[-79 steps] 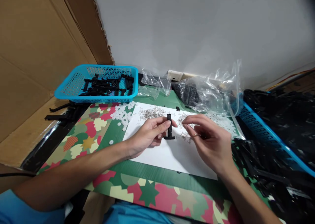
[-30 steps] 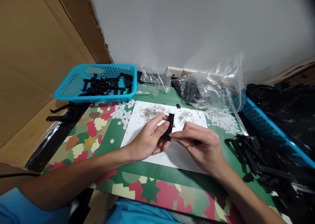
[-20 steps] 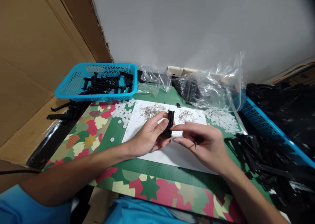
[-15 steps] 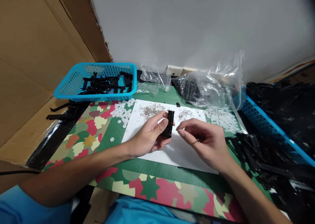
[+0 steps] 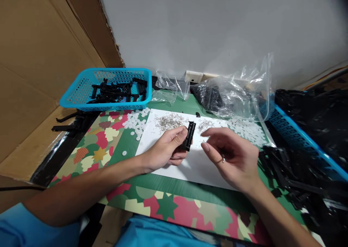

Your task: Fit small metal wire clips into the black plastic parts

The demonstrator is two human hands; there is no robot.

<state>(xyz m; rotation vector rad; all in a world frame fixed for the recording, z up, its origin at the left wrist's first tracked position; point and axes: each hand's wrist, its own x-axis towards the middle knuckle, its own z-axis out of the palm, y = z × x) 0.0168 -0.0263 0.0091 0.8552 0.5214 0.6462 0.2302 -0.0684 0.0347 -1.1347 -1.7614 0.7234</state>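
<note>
My left hand (image 5: 170, 145) is closed around a narrow black plastic part (image 5: 190, 136), held upright and slightly tilted above a white sheet (image 5: 174, 172). To its right, my right hand (image 5: 231, 153) hovers with thumb and forefinger apart and the other fingers curled. A tiny shiny piece (image 5: 223, 159) shows against the right thumb; I cannot make out what it is. Behind the hands, a pile of small metal wire pieces (image 5: 168, 122), which look like springs, lies on the sheet. A smaller heap of them (image 5: 206, 125) sits to its right.
A blue basket (image 5: 106, 107) of black parts stands at back left. White plastic discs (image 5: 136, 124) lie left of the sheet, more white pieces (image 5: 247, 131) right. Clear plastic bags (image 5: 236, 98) rest against the wall. Black parts (image 5: 293, 174) and another blue basket (image 5: 304, 138) crowd the right.
My right hand has drawn a little to the right, away from the black part, and its thumb and forefinger have spread. The black part has tilted slightly in my left hand.
</note>
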